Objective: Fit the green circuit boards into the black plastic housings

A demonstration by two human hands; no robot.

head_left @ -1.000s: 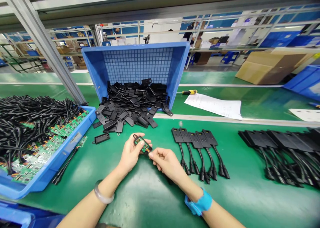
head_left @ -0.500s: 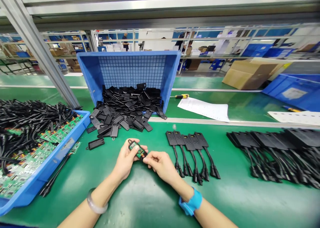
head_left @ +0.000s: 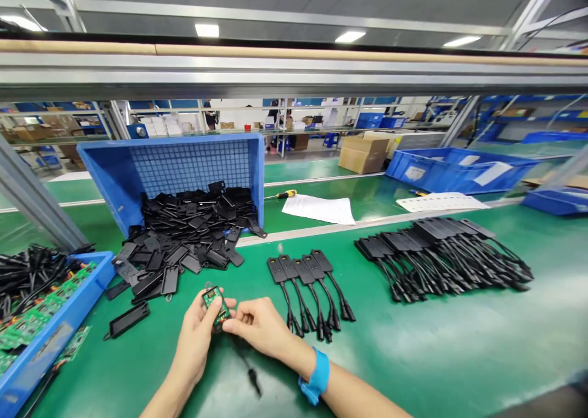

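My left hand [head_left: 198, 326] holds a green circuit board [head_left: 223, 312] seated in a black plastic case, thumb pressed on its face. At the board's lower end, where coloured wires show, the closed fingertips of my right hand [head_left: 257, 326] pinch its edge; the exact grip point is partly hidden. A black cable [head_left: 245, 363] with a connector hangs below the board, slightly blurred. Left of my hands, a single black case half [head_left: 128, 320] lies on the green bench. Just to the right lies a row of several closed black cases [head_left: 304, 271] with split cables.
A tipped blue crate [head_left: 255, 173] spills black case parts [head_left: 193, 222] onto the bench. A blue tray [head_left: 98, 283] at left holds boards with cables. More cabled units [head_left: 422, 246] lie at right. Behind are a screwdriver [head_left: 287, 194], paper [head_left: 319, 209] and a blue bin [head_left: 441, 167].
The view has turned right and tilted up, so the bench things appear further left. The cable now shows hanging below the board. Both hands still hold the board, now more upright.
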